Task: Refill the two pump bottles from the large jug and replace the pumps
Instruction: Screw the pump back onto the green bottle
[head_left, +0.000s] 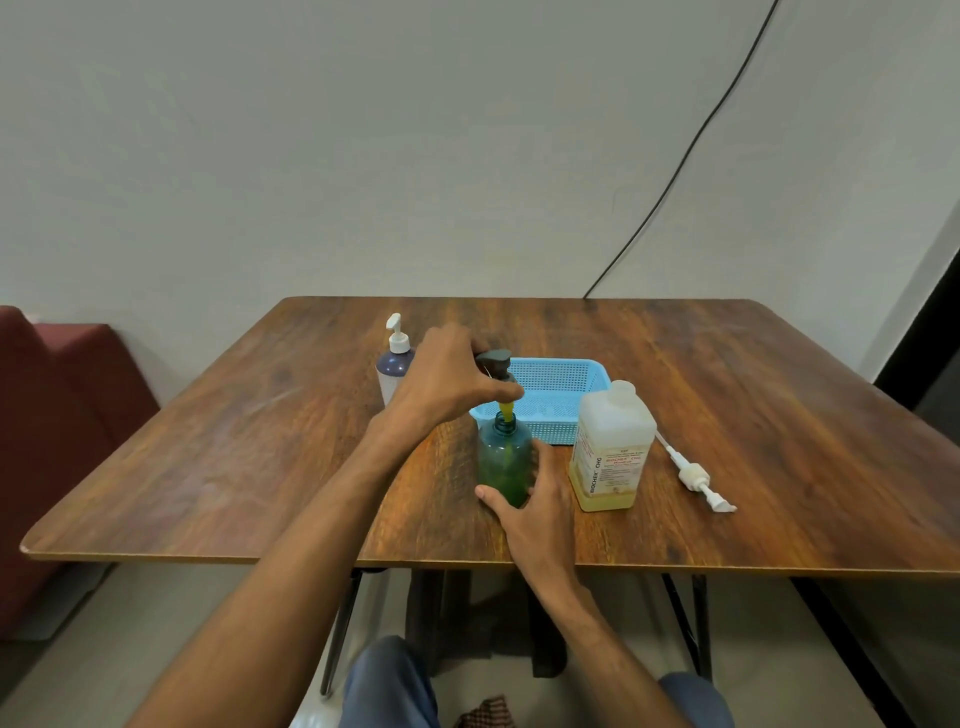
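**A:** Where are the fingers?

**B:** The left hand (447, 379) pinches the dark grey plastic pump head (493, 360) from above. Its yellow-wet tube dips into the open neck of the translucent teal plastic bottle (503, 457). The right hand (537, 501) curls round that bottle's lower body, thumb at the front.

**A:** And the bottle?

**B:** Upright on the brown wooden table (753, 374), in front of the blue mesh plastic basket (563, 379). The pale square jug of yellow liquid (613, 447) stands just to its right, and a loose white pump (696, 476) lies beyond the jug. A white pump bottle (393, 366) stands behind the left hand.
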